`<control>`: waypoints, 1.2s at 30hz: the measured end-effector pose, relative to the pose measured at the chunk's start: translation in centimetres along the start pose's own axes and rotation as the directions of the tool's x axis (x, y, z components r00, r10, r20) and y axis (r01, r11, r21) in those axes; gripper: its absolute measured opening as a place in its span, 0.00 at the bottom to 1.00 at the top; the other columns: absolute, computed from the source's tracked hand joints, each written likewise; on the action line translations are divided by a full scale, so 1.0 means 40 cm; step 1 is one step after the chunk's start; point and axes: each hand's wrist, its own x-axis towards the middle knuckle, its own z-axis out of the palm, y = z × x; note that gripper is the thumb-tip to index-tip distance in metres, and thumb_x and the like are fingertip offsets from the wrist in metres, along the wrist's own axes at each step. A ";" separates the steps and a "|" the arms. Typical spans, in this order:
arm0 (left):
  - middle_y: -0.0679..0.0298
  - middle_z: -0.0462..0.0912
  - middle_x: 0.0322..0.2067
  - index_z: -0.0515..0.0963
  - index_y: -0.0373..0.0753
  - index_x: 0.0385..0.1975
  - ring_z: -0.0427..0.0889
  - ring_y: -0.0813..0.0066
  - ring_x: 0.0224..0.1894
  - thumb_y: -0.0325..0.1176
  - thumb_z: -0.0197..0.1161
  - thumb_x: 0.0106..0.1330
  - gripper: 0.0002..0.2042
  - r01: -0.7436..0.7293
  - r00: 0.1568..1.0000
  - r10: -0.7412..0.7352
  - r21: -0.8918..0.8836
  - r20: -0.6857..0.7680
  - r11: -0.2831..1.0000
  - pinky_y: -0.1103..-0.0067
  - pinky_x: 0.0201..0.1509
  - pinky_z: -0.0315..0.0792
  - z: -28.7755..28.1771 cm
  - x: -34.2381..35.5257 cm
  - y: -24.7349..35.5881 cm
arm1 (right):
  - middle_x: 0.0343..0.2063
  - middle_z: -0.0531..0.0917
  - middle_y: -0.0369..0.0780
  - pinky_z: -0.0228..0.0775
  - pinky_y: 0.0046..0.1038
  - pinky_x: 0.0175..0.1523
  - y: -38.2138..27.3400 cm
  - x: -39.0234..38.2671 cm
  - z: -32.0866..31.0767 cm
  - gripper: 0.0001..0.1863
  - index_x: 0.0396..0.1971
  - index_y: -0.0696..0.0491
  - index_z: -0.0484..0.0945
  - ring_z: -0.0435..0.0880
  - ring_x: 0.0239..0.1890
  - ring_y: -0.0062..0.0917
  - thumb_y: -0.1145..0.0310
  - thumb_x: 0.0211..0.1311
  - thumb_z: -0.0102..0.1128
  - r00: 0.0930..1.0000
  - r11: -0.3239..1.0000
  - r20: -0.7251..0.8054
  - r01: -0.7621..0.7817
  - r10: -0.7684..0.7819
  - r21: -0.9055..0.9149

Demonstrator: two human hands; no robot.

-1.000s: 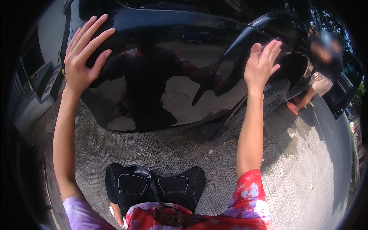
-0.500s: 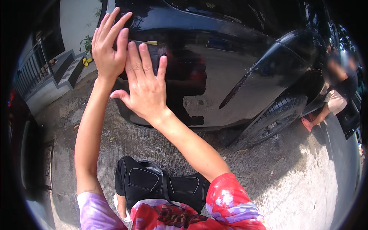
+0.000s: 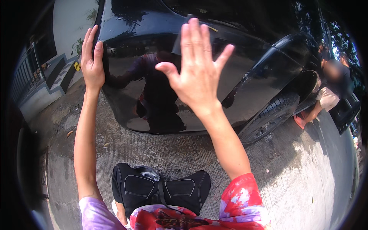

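A glossy black car body panel (image 3: 130, 61) fills the upper middle of the view. My right hand (image 3: 193, 67) lies spread over a thin dark grey pad or cloth (image 3: 177, 45) with a yellow strip at its top edge, against the panel near centre. The fingers cover much of the pad. My left hand (image 3: 93, 61) rests at the panel's left edge, fingers extended and thumb raised, with nothing visible in it.
A wheel (image 3: 264, 119) is low right. Beside the car another person (image 3: 327, 96) in beige shorts crouches. Steps (image 3: 57, 74) with a railing, yellow footwear (image 3: 76, 66) and a plant are at left, beyond the concrete ground (image 3: 287, 180).
My right hand swept left to beside my left hand, then rightward and up to the middle with the pad. My left hand is now slightly lower than half a second ago.
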 end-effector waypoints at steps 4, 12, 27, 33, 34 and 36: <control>0.52 0.68 0.71 0.71 0.42 0.70 0.61 0.57 0.76 0.43 0.48 0.79 0.23 0.037 0.998 -0.038 -0.021 -0.046 0.999 0.68 0.78 0.52 0.061 -0.018 0.037 | 0.79 0.47 0.47 0.20 0.67 0.74 0.190 -0.071 -0.027 0.50 0.78 0.56 0.48 0.42 0.82 0.42 0.29 0.71 0.34 0.899 0.918 -0.201 -0.395 0.389 0.010; 0.53 0.64 0.73 0.68 0.46 0.71 0.60 0.56 0.76 0.47 0.48 0.79 0.24 -0.063 0.993 0.067 -0.042 0.099 0.997 0.67 0.78 0.53 -0.002 -0.002 -0.030 | 0.80 0.49 0.41 0.10 0.64 0.75 -0.315 -0.483 0.235 0.55 0.77 0.54 0.53 0.38 0.82 0.37 0.24 0.64 0.36 0.971 0.996 0.224 0.086 -0.085 0.005; 0.52 0.69 0.69 0.69 0.31 0.68 0.62 0.63 0.74 0.46 0.42 0.82 0.26 0.291 0.955 -0.169 -0.677 0.242 0.676 0.73 0.76 0.55 0.020 0.073 -0.259 | 0.80 0.47 0.46 0.09 0.64 0.74 -0.402 -0.401 0.255 0.54 0.79 0.53 0.48 0.35 0.82 0.43 0.25 0.67 0.32 0.974 0.979 0.117 -0.187 0.196 -0.082; 0.53 0.85 0.49 0.78 0.33 0.56 0.80 0.65 0.53 0.55 0.46 0.80 0.28 0.431 0.899 -0.311 -0.505 0.307 0.748 0.72 0.62 0.69 0.010 0.026 -0.331 | 0.80 0.44 0.48 0.21 0.64 0.76 -0.488 -0.035 0.249 0.58 0.78 0.58 0.45 0.37 0.81 0.48 0.24 0.64 0.38 0.969 0.966 -0.143 -0.221 0.202 -0.132; 0.56 0.86 0.34 0.79 0.30 0.49 0.80 0.71 0.41 0.58 0.44 0.80 0.31 0.429 0.903 -0.345 -0.476 0.258 0.768 0.73 0.52 0.73 0.005 0.000 -0.309 | 0.79 0.47 0.48 0.20 0.64 0.76 -0.535 -0.120 0.277 0.59 0.78 0.57 0.48 0.37 0.81 0.47 0.22 0.62 0.37 0.986 0.969 -0.016 -0.167 0.167 -0.181; 0.48 0.86 0.35 0.80 0.35 0.53 0.83 0.53 0.44 0.58 0.40 0.80 0.31 0.441 0.898 -0.370 -0.513 0.239 0.737 0.67 0.52 0.74 0.021 -0.039 -0.310 | 0.79 0.55 0.35 0.14 0.64 0.76 -0.589 -0.371 0.342 0.55 0.74 0.48 0.64 0.41 0.82 0.39 0.20 0.58 0.33 0.951 0.896 0.310 0.157 -0.023 -0.416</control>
